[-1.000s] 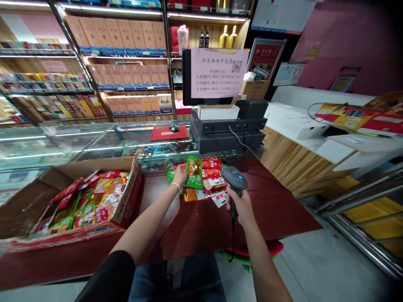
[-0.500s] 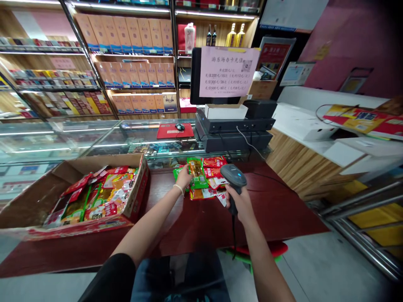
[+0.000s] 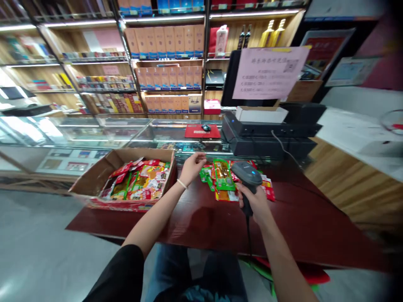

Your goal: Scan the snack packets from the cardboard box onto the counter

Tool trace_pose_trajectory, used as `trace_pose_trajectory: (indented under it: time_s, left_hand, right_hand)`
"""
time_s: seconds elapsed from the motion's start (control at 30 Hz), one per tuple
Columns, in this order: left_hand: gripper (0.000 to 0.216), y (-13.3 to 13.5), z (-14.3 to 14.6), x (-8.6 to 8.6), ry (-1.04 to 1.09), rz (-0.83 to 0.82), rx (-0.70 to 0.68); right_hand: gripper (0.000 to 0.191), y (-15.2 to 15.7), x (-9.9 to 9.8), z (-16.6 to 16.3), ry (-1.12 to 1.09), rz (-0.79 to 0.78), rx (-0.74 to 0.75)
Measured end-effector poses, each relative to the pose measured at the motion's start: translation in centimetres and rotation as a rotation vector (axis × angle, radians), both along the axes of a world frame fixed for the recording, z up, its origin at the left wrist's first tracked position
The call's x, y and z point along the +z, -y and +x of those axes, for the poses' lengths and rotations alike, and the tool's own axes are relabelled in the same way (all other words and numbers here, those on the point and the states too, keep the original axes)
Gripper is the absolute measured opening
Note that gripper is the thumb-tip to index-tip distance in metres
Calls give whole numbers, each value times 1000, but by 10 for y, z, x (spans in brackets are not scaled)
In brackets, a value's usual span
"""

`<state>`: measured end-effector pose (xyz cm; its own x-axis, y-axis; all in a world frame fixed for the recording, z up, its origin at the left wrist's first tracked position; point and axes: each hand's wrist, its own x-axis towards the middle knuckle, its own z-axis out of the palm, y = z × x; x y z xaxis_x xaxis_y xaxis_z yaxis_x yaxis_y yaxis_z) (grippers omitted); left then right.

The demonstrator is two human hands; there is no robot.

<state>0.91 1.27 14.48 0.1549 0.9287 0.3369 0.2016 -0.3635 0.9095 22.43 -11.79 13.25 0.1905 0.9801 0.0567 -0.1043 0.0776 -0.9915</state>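
My right hand (image 3: 256,202) grips the handle of a dark barcode scanner (image 3: 246,173), its head over a pile of snack packets (image 3: 224,181) on the dark red table (image 3: 302,226). A green packet (image 3: 223,174) lies on top of the pile. My left hand (image 3: 192,167) hovers just left of the pile, between it and a cardboard box (image 3: 103,172) filled with several red and green snack packets (image 3: 138,182). Its fingers are loosely curled and hold nothing.
A till with a screen and a pink paper notice (image 3: 270,73) stands behind the table. A glass counter (image 3: 94,130) with a red mouse mat (image 3: 202,131) runs to the left. Shelves of boxed goods and bottles (image 3: 170,63) fill the back wall.
My left hand has let go of the green packet and drawn back to the left. The view has swung left. The scanner stays in my right hand.
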Motion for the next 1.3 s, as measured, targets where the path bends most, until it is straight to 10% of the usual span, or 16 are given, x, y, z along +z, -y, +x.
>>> trace_pose_trajectory:
  time_s: [0.2,0.67,1.03,1.3]
  left_hand:
    - [30,13,-117,21,-66,84,265]
    - [30,20,-341,-6,-333,47,796]
    - [87,-26,-370,-56,-813,-289,471]
    - [33,-16,-357,-46,-869,-189,549]
  right_hand:
    - [36,-31,2,-62,30,26,182]
    - [33,-81,6,-236,5,29,515]
    - [37,-87,-2,-262,5,-45,516]
    - [35,-87,-5,-261,-5,-36,514]
